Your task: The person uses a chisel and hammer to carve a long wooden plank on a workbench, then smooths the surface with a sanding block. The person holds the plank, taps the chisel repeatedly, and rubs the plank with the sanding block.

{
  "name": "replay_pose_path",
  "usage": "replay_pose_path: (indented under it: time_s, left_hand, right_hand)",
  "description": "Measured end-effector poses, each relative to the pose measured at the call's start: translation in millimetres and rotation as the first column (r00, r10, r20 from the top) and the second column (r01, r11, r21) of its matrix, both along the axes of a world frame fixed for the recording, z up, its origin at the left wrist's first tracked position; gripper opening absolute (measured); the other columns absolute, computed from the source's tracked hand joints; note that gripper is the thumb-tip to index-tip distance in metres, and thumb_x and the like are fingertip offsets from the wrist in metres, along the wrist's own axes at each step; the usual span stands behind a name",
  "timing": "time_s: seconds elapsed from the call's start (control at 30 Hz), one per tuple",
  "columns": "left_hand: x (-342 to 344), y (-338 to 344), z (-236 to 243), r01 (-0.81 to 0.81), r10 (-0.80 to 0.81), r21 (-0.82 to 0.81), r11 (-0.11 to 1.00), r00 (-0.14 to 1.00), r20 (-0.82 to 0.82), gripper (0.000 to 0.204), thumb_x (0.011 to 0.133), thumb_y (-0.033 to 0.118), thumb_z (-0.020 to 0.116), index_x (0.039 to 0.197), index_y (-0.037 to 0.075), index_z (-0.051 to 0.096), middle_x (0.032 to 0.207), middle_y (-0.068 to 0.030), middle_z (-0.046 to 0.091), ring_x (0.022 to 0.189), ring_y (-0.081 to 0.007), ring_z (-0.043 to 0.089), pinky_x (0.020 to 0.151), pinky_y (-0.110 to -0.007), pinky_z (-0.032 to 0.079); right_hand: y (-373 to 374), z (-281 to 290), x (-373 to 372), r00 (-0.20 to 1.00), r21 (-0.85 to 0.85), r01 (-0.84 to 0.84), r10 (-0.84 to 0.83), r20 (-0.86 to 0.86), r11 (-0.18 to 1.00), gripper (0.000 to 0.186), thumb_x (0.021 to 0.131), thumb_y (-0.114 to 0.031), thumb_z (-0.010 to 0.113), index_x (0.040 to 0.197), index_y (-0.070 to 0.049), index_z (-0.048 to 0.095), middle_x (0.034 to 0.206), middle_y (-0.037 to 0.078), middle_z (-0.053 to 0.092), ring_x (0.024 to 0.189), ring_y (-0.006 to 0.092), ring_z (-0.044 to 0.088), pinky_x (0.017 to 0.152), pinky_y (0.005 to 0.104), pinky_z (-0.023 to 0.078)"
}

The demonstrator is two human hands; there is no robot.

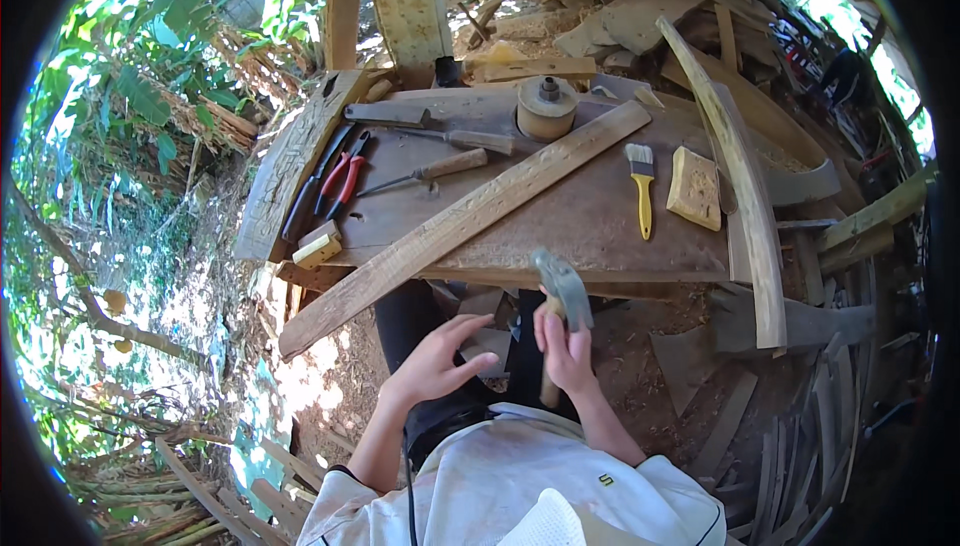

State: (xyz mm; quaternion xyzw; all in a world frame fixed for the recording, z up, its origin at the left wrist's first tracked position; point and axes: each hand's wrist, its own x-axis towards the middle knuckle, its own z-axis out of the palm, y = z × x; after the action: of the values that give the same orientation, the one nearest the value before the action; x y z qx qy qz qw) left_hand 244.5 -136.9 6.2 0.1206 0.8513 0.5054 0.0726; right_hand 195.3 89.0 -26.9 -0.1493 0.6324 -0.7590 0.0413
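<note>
My right hand (568, 348) is wrapped round a claw hammer (565, 291), just in front of the bench's near edge. Its metal head points up and its wooden handle runs down below my fist. To the left, my left hand (438, 358) hovers over my lap with fingers apart and nothing in it. Beyond that hand a long wooden board (465, 226) lies slantwise across the wooden workbench (600, 246), its lower left end jutting past the near edge.
On the bench lie red-handled pliers (345, 181), wooden-handled chisels (445, 165), a yellow paintbrush (642, 191), a wood block (694, 189) and a round wooden piece with a metal fitting (547, 108). A long curved pole (745, 196) leans at the right. Scrap wood (620, 26) piles up behind.
</note>
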Motion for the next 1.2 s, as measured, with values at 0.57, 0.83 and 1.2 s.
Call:
replay_pose_path:
  time_s: [0.57,0.83,1.2]
  left_hand:
    - [-0.6,-20.0,9.4,-0.294,0.298,0.113,0.949,0.954,-0.014,0.029,0.103,0.017,0.061,0.125,0.000,0.056,0.078,-0.0172,0.062,0.064,-0.0229,0.058,0.061,-0.036,0.048]
    - [-17.4,-73.8,2.4,-0.655,0.604,-0.160,0.739,0.748,-0.274,0.028,0.094,0.017,0.074,0.113,0.000,0.065,0.066,-0.0106,0.057,0.057,-0.0159,0.053,0.055,-0.033,0.042]
    - [-81.1,-136.9,11.1,-0.777,0.687,-0.290,0.559,0.629,-0.363,0.032,0.095,0.028,0.074,0.099,-0.003,0.069,0.064,-0.0093,0.056,0.057,-0.0161,0.048,0.056,-0.036,0.041]
  right_hand:
    - [-60.0,41.5,-78.2,0.902,0.334,-0.113,0.238,-0.360,0.936,0.046,0.103,-0.031,0.066,0.135,-0.001,0.052,0.111,0.015,0.070,0.107,0.0299,0.069,0.097,0.0395,0.052]
    - [10.7,9.1,-153.2,0.759,0.662,0.495,0.091,-0.645,0.563,0.059,0.096,-0.042,0.068,0.139,-0.003,0.055,0.146,0.019,0.052,0.144,0.0394,0.042,0.121,0.0515,0.032]
    - [6.5,5.5,-149.0,0.771,0.798,0.445,0.279,-0.572,0.406,0.076,0.096,-0.048,0.065,0.156,-0.008,0.041,0.168,0.013,0.030,0.156,0.0358,0.024,0.128,0.0547,0.018]
